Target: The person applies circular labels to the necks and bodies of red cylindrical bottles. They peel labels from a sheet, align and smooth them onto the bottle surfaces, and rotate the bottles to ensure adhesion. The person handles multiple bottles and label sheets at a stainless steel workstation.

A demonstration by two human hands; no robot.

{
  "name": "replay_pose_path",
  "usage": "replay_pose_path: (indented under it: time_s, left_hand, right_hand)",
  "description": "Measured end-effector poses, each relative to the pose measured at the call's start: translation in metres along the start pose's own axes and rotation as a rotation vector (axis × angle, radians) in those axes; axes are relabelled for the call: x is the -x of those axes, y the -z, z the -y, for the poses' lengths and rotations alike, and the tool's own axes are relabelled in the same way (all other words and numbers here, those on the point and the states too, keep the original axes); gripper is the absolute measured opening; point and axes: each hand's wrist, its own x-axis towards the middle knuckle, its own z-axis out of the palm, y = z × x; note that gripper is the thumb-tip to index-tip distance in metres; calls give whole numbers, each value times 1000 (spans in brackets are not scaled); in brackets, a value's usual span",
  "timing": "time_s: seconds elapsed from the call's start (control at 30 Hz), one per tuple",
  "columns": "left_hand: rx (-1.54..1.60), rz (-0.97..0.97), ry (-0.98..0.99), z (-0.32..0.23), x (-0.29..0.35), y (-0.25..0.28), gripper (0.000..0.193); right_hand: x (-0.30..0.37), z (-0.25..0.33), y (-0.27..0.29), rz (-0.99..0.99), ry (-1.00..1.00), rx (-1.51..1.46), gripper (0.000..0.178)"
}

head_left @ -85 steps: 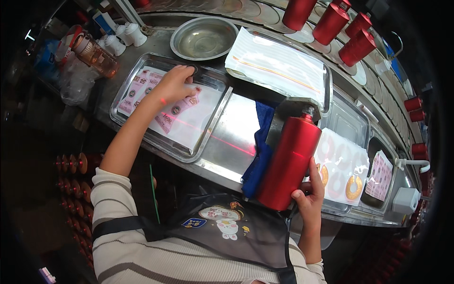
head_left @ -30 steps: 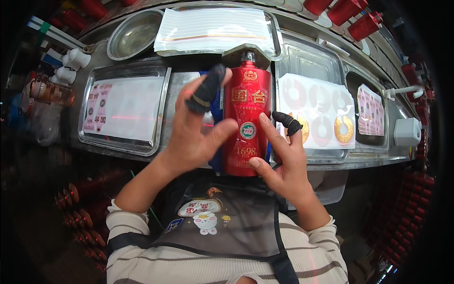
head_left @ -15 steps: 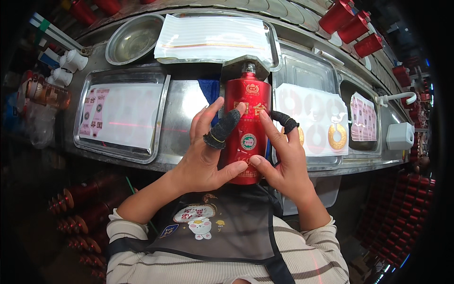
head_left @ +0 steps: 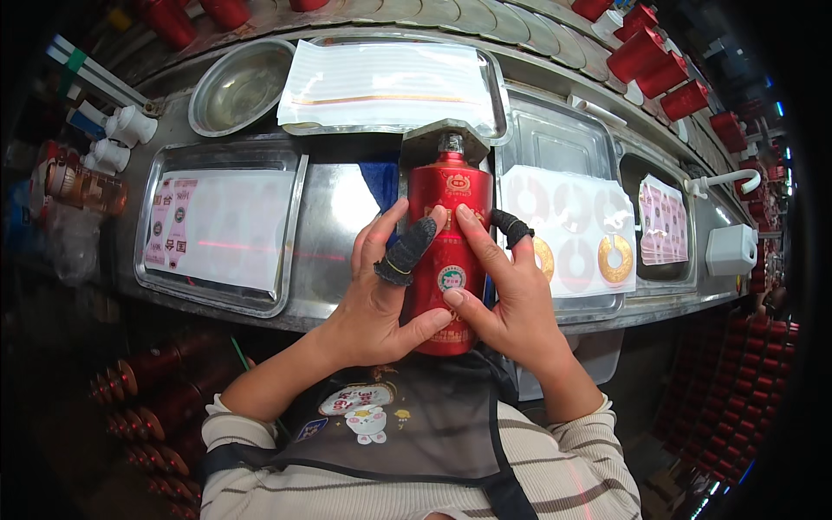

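A glossy red bottle [head_left: 449, 260] with gold print and a round green-white emblem lies on its back, neck pointing away, its bare neck end at a grey metal holder [head_left: 481, 143]. My left hand [head_left: 364, 299] grips the bottle's left side, thumb low on its front and a fingertip on the gold lettering. From the right my right hand [head_left: 516, 299] presses its index fingertip beside that one, its thumb near the emblem. A dark knitted finger sleeve [head_left: 407, 253] covers one left finger, and another dark sleeve [head_left: 512, 227] one right finger. The bottle's underside is hidden.
A steel tray [head_left: 299, 186] with pink-and-white label sheets sits left. Behind are a metal bowl [head_left: 201, 104] and a tray of white strip sheets [head_left: 386, 87]. Right lie a sheet with gold ring stickers [head_left: 617, 259], pink labels [head_left: 664, 217] and a white jug [head_left: 731, 250]. Red bottles [head_left: 637, 54] line the conveyor.
My right index fingertip and thumb have slid left across the bottle's front, the index now close to the left fingertip. The whole bench sits slightly lower in the picture.
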Motion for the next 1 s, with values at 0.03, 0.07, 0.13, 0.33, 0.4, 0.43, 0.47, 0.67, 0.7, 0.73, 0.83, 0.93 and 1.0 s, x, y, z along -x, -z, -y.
replay_pose_path:
  time_s: [0.03,0.07,0.13,0.33,0.4,0.43,0.47,0.67,0.7,0.73,0.83,0.93,1.0]
  left_hand:
    - [-2,9,-5,1,1,-1,87]
    - [9,-2,2,-1,0,-1,87]
    - [30,-26,16,-5,-1,-1,87]
    - [5,32,-11,-9,15,-3,84]
    - [27,42,-5,-8,19,-4,84]
    - [35,44,-2,-8,20,-4,83]
    - [39,40,-9,-7,19,-4,84]
    - [33,-1,-34,-9,11,-1,85]
    - [28,-14,-29,-9,9,-2,86]
    - [26,-27,-25,-8,8,-3,87]
    - [36,3,-3,-8,9,-4,89]
    - [31,-8,-19,-6,8,-6,91]
    - [40,-4,-15,-6,9,-6,91]
  right_hand:
    - [0,-1,-1,-14,7,-2,73]
    - [1,-2,-2,-17,5,0,73]
    - [2,-3,-4,-24,3,3,74]
    - [6,-3,0,31,40,17,77]
    - [9,0,0,52,15,-8,78]
    - [9,1,-1,63,7,-21,78]
    - [9,1,-1,60,1,-19,79]
    - [6,-1,0,19,5,-40,79]
    - [3,1,2,26,-6,-22,79]
    - [2,2,4,31,-20,-2,79]
    - [1,2,0,41,-44,-22,80]
    - [1,-1,-3,20,-23,-31,82]
    - [2,-1,-4,10,-11,-26,82]
